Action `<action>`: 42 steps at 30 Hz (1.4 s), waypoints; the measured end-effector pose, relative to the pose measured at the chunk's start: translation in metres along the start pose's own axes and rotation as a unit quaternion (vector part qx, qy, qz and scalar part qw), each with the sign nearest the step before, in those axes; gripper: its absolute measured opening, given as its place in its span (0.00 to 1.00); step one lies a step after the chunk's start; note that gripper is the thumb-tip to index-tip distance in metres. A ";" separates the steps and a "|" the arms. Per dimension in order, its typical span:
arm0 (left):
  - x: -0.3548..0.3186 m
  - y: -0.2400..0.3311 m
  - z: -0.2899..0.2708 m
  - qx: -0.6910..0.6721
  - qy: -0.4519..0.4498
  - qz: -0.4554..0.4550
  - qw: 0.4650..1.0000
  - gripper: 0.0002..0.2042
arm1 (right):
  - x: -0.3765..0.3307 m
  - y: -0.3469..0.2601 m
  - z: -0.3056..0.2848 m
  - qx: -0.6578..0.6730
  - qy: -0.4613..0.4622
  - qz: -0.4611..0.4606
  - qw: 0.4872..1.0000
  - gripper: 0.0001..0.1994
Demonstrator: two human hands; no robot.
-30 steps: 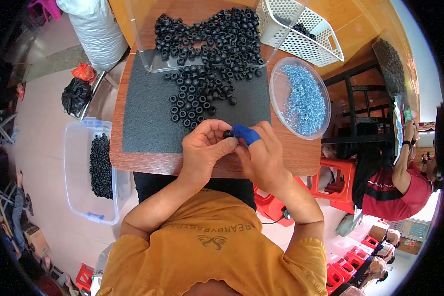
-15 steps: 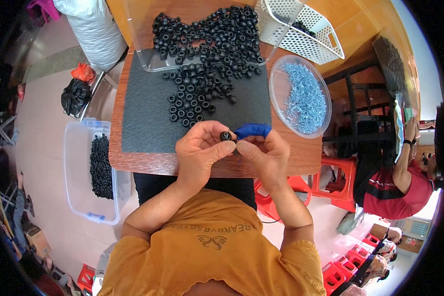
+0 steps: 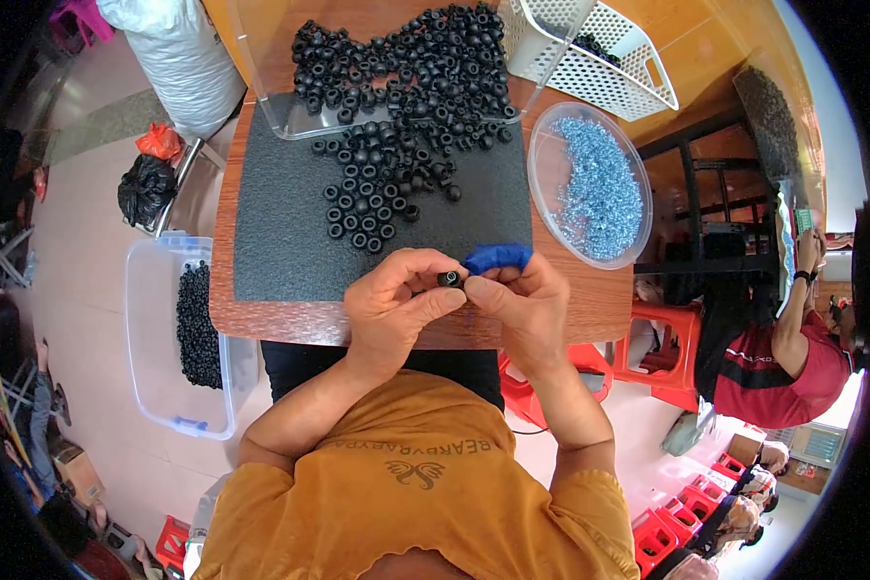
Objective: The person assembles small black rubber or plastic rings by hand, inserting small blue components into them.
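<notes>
Near the table's front edge, a small black cap-like plastic part (image 3: 449, 278) is held between my two hands. My left hand (image 3: 394, 298) is closed, pinching the part's left side between thumb and fingers. My right hand (image 3: 524, 307) is closed too, its thumb and index finger meeting at the part's right side. A blue wrap (image 3: 498, 256) covers that index finger. Whether the right fingers hold a second small piece cannot be seen. Beyond my hands, several loose black caps (image 3: 367, 184) lie on a dark grey mat (image 3: 280, 227).
A clear tray (image 3: 295, 130) full of black caps stands at the back. To its right is a white perforated basket (image 3: 599, 82). A round clear dish (image 3: 543, 184) holds tiny bluish pieces. A clear bin (image 3: 150, 358) with black parts stands low left; red stools (image 3: 681, 338) stand right.
The black part has turned in my fingers: its round face with a light marking showed before, and now a narrower end shows. Both hands have stayed in nearly the same place.
</notes>
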State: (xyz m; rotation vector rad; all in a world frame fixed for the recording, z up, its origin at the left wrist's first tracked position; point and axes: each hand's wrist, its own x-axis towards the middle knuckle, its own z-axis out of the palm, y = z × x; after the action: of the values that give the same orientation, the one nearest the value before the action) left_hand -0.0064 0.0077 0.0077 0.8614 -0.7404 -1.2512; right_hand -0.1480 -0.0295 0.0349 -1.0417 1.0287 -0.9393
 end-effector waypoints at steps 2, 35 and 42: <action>0.002 0.000 -0.003 0.040 -0.001 0.012 0.999 0.13 | 0.000 0.001 -0.002 0.015 0.007 0.005 1.000 0.10; 0.000 -0.011 -0.008 -0.015 -0.037 -0.112 0.993 0.11 | 0.005 0.003 -0.001 -0.038 0.006 -0.085 0.996 0.11; 0.000 -0.011 -0.009 -0.025 -0.035 -0.105 0.994 0.11 | 0.006 -0.001 -0.001 -0.070 -0.002 -0.090 0.994 0.11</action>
State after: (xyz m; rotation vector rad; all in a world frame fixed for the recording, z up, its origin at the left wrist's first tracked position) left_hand -0.0039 0.0082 -0.0062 0.8744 -0.6838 -1.4863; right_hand -0.1470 -0.0359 0.0340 -1.2688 1.0204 -1.0200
